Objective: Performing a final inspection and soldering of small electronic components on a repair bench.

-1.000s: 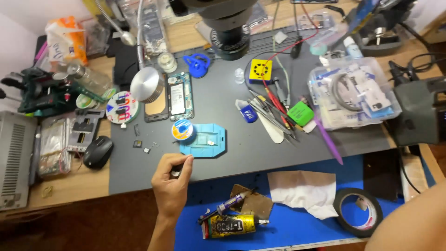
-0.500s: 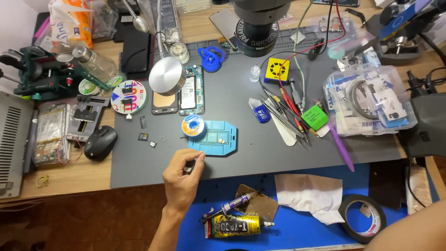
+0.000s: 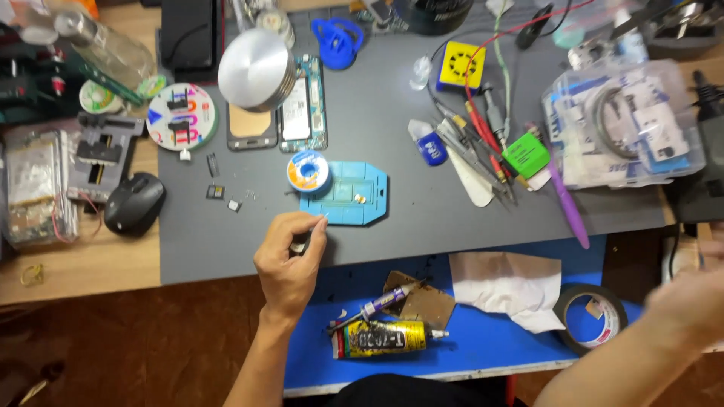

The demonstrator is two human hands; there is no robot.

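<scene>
My left hand [image 3: 290, 258] rests on the front edge of the grey work mat [image 3: 422, 226], fingers pinched on a small dark part that is mostly hidden by them. Just beyond the fingertips lies a light-blue plastic tray [image 3: 347, 197] holding two tiny pieces, with a small blue-and-white wire spool [image 3: 307, 170] at its left corner. Several tiny chips [image 3: 216, 191] lie on the mat to the left of the hand. My right hand [image 3: 690, 301] is a blur at the right edge, above a black tape roll [image 3: 592, 316]. Its fingers cannot be made out.
An opened phone [image 3: 303, 105] and a round silver lamp head [image 3: 256, 69] sit at the back. Tweezers and probes [image 3: 483, 147], a green block [image 3: 526, 156] and a plastic bag [image 3: 626, 124] lie right. A glue tube [image 3: 385, 339], tissue [image 3: 505, 283] and mouse [image 3: 134, 203] lie near.
The view has closed in on the mat. My left hand stays pinched at the mat's front edge, while my right arm has risen into view at the lower right.
</scene>
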